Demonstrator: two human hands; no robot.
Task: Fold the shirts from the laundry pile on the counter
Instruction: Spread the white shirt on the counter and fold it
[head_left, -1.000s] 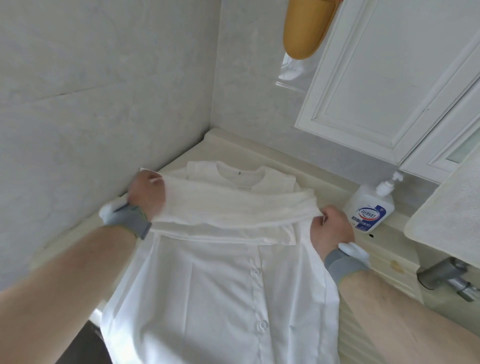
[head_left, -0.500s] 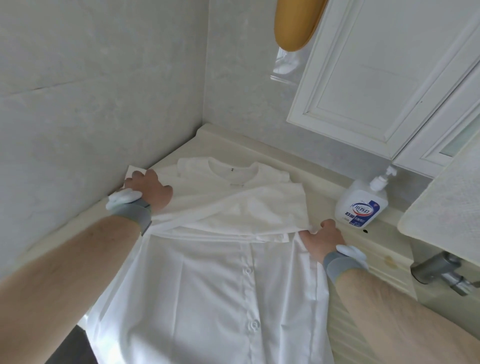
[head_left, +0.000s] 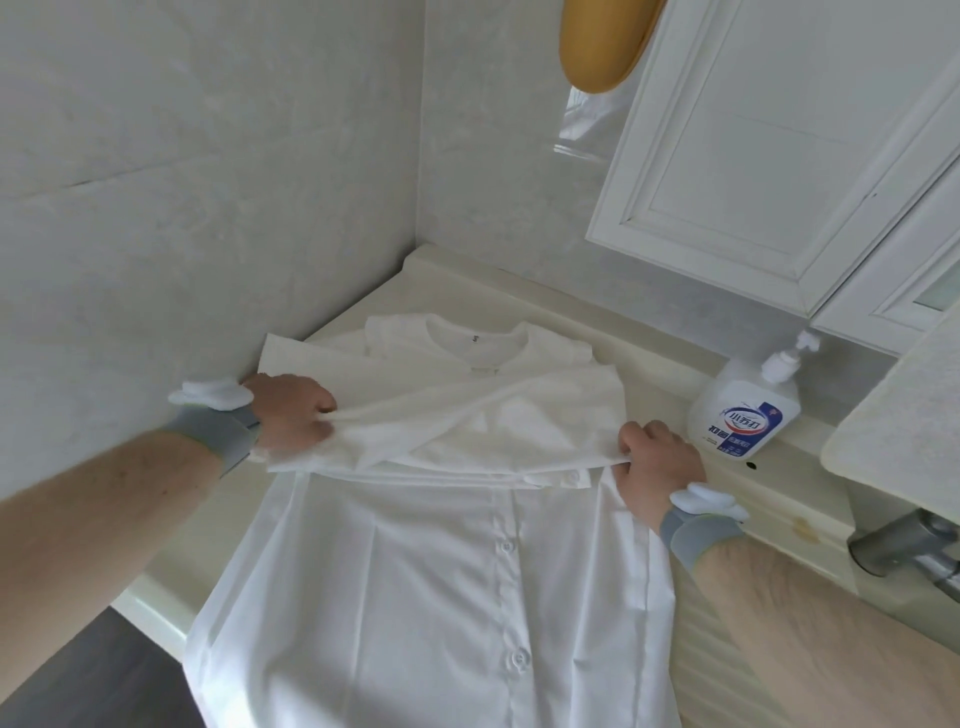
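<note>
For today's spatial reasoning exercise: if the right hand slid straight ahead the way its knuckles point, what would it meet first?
Probably the soap bottle, standing just beyond the right hand on the counter; depth is hard to judge, so it might narrowly pass.

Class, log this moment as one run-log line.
left hand: grips white button-up shirt | right hand: grips shirt | pump bottle: beside

Home bathroom: marble-tiled walls (head_left: 208, 182), soap pump bottle (head_left: 740, 410), white cabinet (head_left: 769, 156), faucet (head_left: 904, 551).
</note>
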